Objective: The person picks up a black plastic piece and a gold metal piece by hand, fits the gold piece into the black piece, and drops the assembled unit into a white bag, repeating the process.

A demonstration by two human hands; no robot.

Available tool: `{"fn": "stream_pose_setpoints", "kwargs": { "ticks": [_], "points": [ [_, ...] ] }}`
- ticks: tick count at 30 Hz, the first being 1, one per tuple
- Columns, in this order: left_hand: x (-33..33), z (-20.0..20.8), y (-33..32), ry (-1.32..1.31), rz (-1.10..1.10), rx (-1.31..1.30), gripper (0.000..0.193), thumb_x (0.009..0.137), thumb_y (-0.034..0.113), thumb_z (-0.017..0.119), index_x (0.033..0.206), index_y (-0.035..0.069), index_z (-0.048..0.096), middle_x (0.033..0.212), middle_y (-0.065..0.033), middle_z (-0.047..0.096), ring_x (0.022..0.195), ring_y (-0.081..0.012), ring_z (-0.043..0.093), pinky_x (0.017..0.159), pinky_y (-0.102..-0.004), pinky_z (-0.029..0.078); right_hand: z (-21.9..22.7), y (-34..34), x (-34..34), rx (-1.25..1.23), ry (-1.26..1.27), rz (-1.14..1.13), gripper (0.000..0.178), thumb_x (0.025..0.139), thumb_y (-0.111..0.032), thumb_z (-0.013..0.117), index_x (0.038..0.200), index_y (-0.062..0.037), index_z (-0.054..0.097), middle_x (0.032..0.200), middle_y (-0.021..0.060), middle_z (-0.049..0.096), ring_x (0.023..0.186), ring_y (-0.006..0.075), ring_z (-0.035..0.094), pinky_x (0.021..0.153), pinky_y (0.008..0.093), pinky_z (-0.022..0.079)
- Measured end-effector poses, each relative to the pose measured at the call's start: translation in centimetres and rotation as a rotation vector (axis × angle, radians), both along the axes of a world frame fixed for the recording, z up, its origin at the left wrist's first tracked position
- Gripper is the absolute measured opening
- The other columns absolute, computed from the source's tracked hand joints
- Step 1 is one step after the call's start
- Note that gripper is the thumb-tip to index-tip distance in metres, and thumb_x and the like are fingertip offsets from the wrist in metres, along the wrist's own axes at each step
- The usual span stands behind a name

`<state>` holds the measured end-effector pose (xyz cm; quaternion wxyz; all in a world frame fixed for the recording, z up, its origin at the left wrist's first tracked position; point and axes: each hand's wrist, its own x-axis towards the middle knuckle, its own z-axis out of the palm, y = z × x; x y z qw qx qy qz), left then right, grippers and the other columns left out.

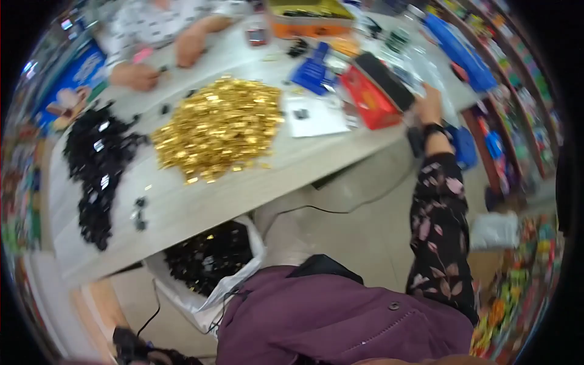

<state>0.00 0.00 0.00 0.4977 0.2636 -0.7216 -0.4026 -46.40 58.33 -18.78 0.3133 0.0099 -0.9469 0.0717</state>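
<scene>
My right hand (429,104) reaches to the right end of the table, in a dark floral sleeve with a dark band at the wrist. It is beside a red box (372,100) with a dark, flat, oblong thing (384,81) leaning on it. Clear plastic (426,64) lies just beyond the hand. Blur hides whether the fingers grip anything. My left hand is out of view. A large heap of small shiny gold pieces (222,125) covers the table's middle, and a long heap of black pieces (97,164) lies to its left.
Across the table (182,207), another person's hands (137,76) work near small pieces. A white bag (258,240) of dark pieces stands below the near edge. An orange box (313,27), a blue packet (313,70) and white paper (316,115) lie on the far right. A cable (316,208) crosses the floor; shelves line the right.
</scene>
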Motion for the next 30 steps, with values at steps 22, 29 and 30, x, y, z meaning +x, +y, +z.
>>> {"fn": "stream_pose_setpoints", "kwargs": {
  "ticks": [22,29,30],
  "points": [
    [-5.4,-8.4,-4.0,-0.107,-0.370,0.292,0.020,0.093,0.015,0.050,0.101,0.000,0.061,0.093,-0.0074,0.064,0.085,-0.0125,0.060,0.075,-0.0255,0.048,-3.7,7.4,-6.7,-0.058,-0.247,0.028,0.026,0.089,-0.017,0.044,0.104,0.0004,0.057,0.101,0.0226,0.061,0.099,0.0391,0.055,0.084,0.0404,0.043],
    [-9.0,-14.9,-7.2,-0.406,-0.343,0.181,0.029,0.088,0.022,0.059,0.109,0.002,0.058,0.098,-0.0070,0.061,0.080,-0.0124,0.060,0.075,-0.0256,0.049,-4.2,6.8,-6.3,-0.024,-0.287,0.087,0.035,0.092,-0.013,0.042,0.124,-0.0025,0.050,0.122,0.0192,0.055,0.110,0.0353,0.053,0.092,0.0359,0.042],
    [-9.5,-15.4,-7.4,-0.452,-0.312,0.126,0.033,0.086,0.024,0.062,0.110,0.001,0.057,0.098,-0.0075,0.059,0.079,-0.0125,0.060,0.075,-0.0253,0.049,-4.3,7.0,-6.1,-0.023,-0.280,0.080,0.035,0.092,-0.013,0.042,0.124,-0.0025,0.050,0.122,0.0192,0.055,0.110,0.0353,0.053,0.092,0.0359,0.042]
  ]
}}
